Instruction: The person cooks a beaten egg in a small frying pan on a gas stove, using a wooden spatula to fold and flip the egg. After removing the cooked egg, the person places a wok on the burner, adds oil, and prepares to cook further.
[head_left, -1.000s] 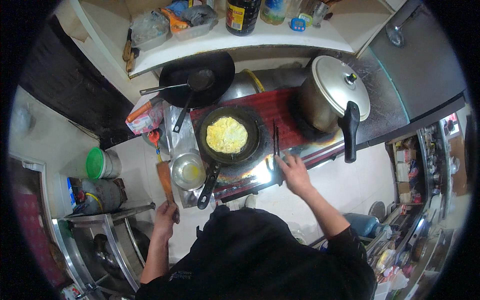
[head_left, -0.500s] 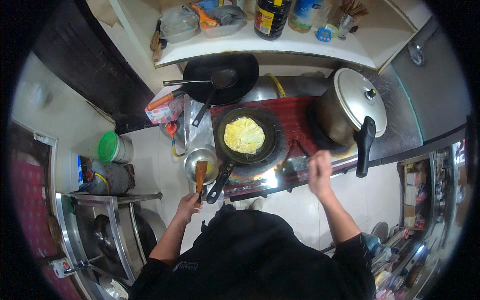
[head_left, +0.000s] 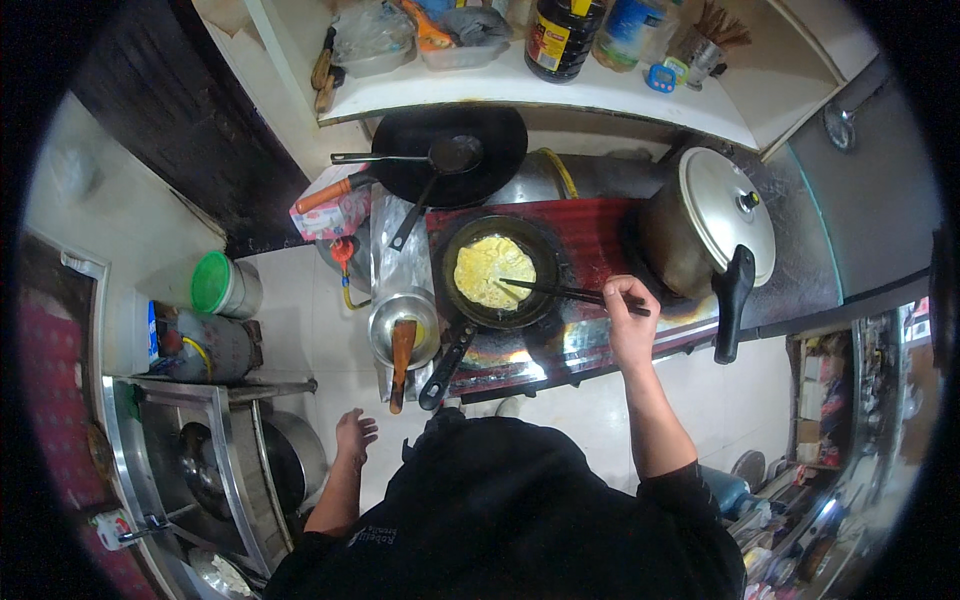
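My right hand (head_left: 630, 312) is closed on a pair of dark chopsticks (head_left: 565, 292). Their tips touch the yellow fried egg (head_left: 486, 262), which lies flat and round in a black frying pan (head_left: 548, 256) on the stove. The pan's black handle (head_left: 448, 366) points toward me. Left of that handle is a metal bowl (head_left: 375, 336) with some yellow stuff inside. A flat wooden spatula-like tool (head_left: 402, 352) leans in it, handle out over the rim. My left hand (head_left: 355, 436) hangs below the bowl, empty, fingers spread.
A large pressure cooker (head_left: 715, 215) stands right of the pan, its black handle jutting toward me. Behind are a black wok (head_left: 500, 150) with a ladle (head_left: 455, 153) across it. A shelf (head_left: 460, 95) with bottles overhangs the back. A metal rack (head_left: 230, 400) stands at the left.
My left hand has let go of the wooden tool and drawn back toward me. My right hand has brought chopsticks over the pan, onto the egg.
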